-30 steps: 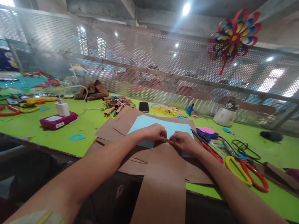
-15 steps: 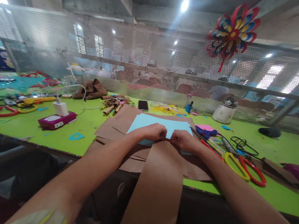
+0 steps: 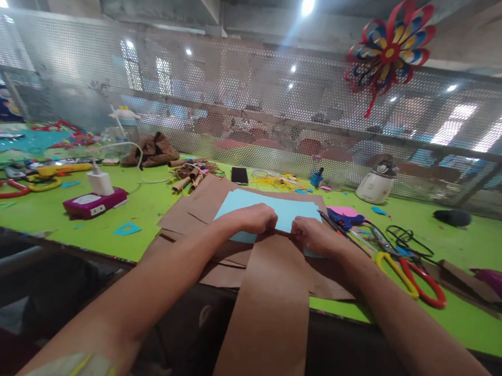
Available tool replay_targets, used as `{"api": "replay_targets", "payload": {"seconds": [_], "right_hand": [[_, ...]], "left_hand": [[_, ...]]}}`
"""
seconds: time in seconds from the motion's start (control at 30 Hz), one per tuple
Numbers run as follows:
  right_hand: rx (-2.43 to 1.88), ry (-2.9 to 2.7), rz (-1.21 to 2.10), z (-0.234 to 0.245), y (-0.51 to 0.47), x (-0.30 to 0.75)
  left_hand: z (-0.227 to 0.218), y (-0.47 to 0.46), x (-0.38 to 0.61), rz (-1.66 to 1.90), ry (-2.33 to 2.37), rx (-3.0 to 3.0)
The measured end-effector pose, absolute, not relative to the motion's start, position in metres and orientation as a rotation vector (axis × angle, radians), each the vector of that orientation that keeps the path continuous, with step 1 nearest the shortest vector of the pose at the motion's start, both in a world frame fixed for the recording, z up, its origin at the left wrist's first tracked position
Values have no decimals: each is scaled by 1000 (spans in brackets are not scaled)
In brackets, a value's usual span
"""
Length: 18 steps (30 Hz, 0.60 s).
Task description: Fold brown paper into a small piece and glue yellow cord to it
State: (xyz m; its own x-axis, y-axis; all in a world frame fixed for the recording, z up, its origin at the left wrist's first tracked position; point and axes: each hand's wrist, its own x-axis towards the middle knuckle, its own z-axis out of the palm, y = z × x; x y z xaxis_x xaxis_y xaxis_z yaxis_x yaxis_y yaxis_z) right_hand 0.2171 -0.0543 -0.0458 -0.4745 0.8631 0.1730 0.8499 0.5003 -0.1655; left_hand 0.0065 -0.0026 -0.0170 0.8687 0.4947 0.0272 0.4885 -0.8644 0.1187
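A long strip of brown paper [image 3: 274, 310] hangs from the table edge toward me, its far end held between my two hands. My left hand [image 3: 258, 219] is closed on the left corner of that end. On the right corner, my right hand [image 3: 309, 232] pinches it in the same way, with a small gap between the hands. The far edge looks narrowly folded or rolled. Beneath my hands lie light blue paper sheets [image 3: 249, 201], resting on larger brown paper sheets [image 3: 186, 208].
Right of the papers lie scissors with red and yellow handles [image 3: 423, 282] and a blue tool [image 3: 344, 219]. A purple power adapter [image 3: 96, 202] stands left. Behind are rolled brown paper tubes [image 3: 192, 177], a phone [image 3: 240, 175] and a white bottle [image 3: 376, 183].
My hands have moved slightly apart along the strip's far edge, and more of that edge shows between them. The hanging part of the strip has shifted a little to the right.
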Motion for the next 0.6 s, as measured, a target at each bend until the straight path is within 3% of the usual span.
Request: {"api": "replay_targets", "payload": {"seconds": [0.6], "right_hand": [[-1554, -2543, 54, -38, -64, 210]], "left_hand": [[-7, -10, 3, -42, 882, 3088]]}}
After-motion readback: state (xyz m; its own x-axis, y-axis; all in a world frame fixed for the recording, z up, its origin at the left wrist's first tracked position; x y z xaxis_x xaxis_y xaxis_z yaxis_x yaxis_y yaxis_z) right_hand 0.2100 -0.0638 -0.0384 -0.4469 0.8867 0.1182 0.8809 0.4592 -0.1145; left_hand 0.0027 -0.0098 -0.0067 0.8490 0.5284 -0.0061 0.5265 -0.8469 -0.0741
